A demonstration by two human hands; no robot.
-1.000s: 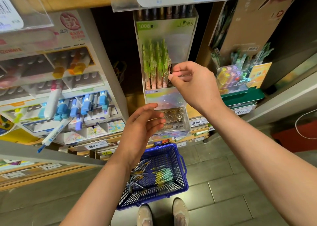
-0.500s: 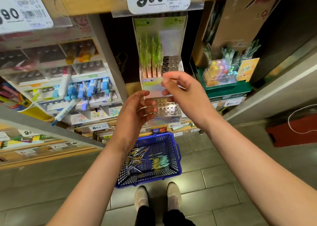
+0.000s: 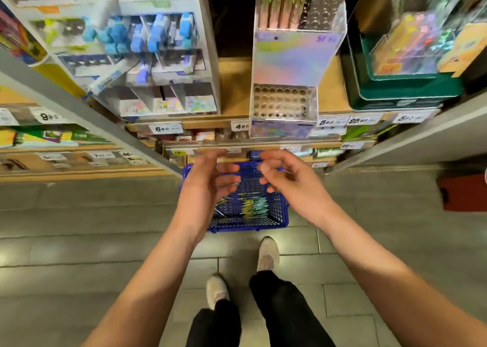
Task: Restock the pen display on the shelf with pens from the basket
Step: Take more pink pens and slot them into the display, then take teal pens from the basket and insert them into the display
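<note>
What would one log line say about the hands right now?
left hand: open, above basket | right hand: fingers curled, blurry, above basket | pens: lying in basket | pen display: front holes empty

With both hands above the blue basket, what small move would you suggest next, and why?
Probably lower the right hand into the blue basket and pinch one of the pens lying there. Both it and the left hand look empty, fingers loosely curled, while the lower tier of the pen display shows rows of unfilled holes.
</note>
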